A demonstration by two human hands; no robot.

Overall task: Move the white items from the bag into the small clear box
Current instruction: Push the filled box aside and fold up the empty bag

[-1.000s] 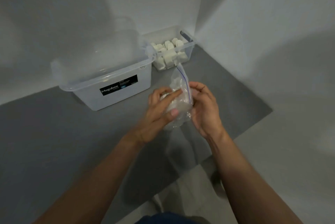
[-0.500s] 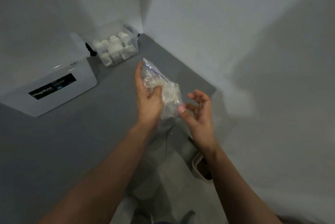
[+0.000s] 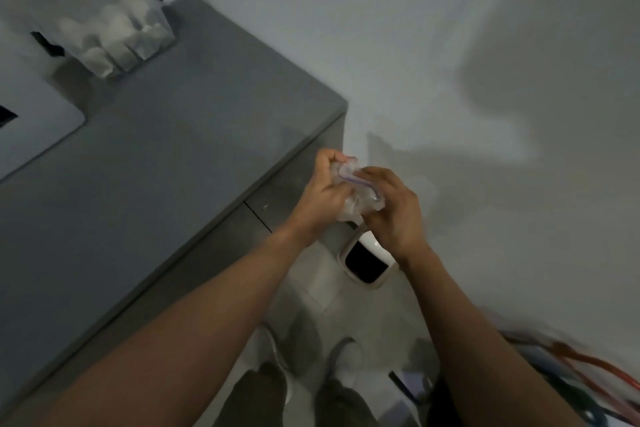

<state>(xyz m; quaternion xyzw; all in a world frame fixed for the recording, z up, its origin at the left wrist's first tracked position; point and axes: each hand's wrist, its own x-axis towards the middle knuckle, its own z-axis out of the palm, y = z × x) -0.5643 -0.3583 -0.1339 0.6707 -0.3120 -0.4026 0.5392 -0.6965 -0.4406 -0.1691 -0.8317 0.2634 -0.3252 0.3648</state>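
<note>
Bag (image 3: 358,196) is being held in the air, bunched into a ball between the two hands, just off the near corner of the counter (image 3: 173,156) and above the floor (image 3: 311,295). Its clear film is being squeezed from both sides. The left hand (image 3: 322,191) is being closed round the bag's left and top part, with the fingers curled into a fist over the film. The right hand (image 3: 394,208) is being wrapped round the right side, its fingers bent over the zip strip (image 3: 360,181), which is showing as a thin purple line curving across the top. Small tufts of film are being left sticking out above and below the hands. Whether anything is being kept inside the bag cannot be told; only pale crumpled film is showing.

Well apart from the bag, the box (image 3: 152,46) is standing at the far back of the counter against the wall (image 3: 433,46). It is blurred, and white items (image 3: 110,28) are being held in it up to near its rim. Just beside it on the left, a corner of a larger pale tub (image 3: 38,115) is being cut off by the frame edge. The counter top is showing as a plain dark grey surface.

Directly below the hands, a bin (image 3: 367,265) with a pale rim and a dark opening is standing on the light tiled floor, close to the white wall. Lower down, two pale shoes (image 3: 346,361) are being seen below the arms. At the lower right, orange and dark cables (image 3: 588,369) are lying blurred.
</note>
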